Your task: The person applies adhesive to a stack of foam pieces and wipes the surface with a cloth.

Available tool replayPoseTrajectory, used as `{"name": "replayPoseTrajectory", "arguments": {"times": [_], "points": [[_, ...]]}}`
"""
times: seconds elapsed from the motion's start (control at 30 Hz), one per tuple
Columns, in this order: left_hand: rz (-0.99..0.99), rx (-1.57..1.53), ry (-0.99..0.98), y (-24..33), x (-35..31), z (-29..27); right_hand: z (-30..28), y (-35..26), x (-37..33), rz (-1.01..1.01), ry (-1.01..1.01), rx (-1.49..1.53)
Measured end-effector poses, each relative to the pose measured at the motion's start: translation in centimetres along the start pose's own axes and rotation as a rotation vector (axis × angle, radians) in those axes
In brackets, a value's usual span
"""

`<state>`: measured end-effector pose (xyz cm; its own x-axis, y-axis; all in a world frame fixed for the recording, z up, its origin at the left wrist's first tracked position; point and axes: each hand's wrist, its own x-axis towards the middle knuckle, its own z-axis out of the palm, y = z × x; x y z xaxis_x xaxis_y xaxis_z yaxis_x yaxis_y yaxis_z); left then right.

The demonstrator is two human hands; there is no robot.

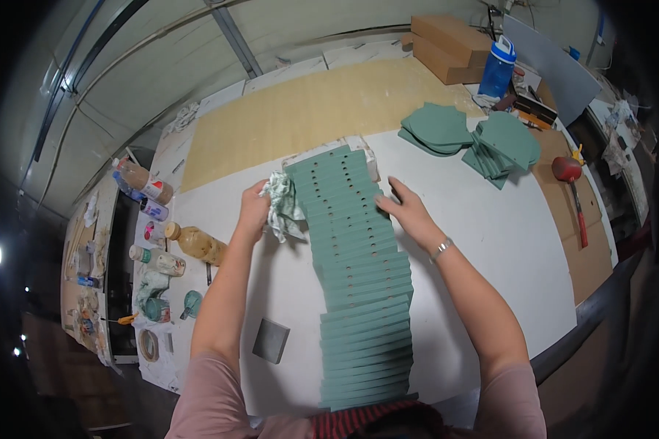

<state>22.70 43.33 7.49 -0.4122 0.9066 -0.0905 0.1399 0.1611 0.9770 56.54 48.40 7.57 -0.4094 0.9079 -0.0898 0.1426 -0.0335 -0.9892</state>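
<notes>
A long overlapping row of flat green panels [362,282] runs from near my body toward the far side of the white tabletop. Small holes pierce the farther panels in two lines. My left hand [254,208] is closed on a crumpled white cloth with green stains [283,207], held against the left edge of the row's far end. Across from it, my right hand [410,212] is open, fingers apart, its fingertips at the right edge of the panels. A band circles the right wrist.
Rounded green panels [436,128] are stacked at the far right, near a blue water bottle [498,67] and cardboard boxes [450,47]. A red-headed mallet [567,170] lies on cardboard at right. A grey block [271,341] sits left of the row. Bottles [195,244] and jars crowd the left edge.
</notes>
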Motion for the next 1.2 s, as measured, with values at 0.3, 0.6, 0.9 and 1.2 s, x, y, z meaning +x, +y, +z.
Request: {"name": "replayPoseTrajectory", "arguments": {"times": [0.3,0.6,0.9,1.2], "points": [[-0.050,-0.217,-0.095,0.5,-0.9,2.8,3.3,-2.2,7.5,0.058,-0.204,-0.044],[0.186,0.363,0.042,3.4,2.3,2.6,3.3,-2.0,7.4,0.058,-0.188,0.007],[0.862,0.807,-0.170,5.1,5.1,11.4,3.7,-0.8,8.9,0.045,-0.250,0.036],[0.708,1.073,-0.017,7.2,5.3,13.9,4.3,-1.0,9.0,-0.023,-0.164,0.078]]}}
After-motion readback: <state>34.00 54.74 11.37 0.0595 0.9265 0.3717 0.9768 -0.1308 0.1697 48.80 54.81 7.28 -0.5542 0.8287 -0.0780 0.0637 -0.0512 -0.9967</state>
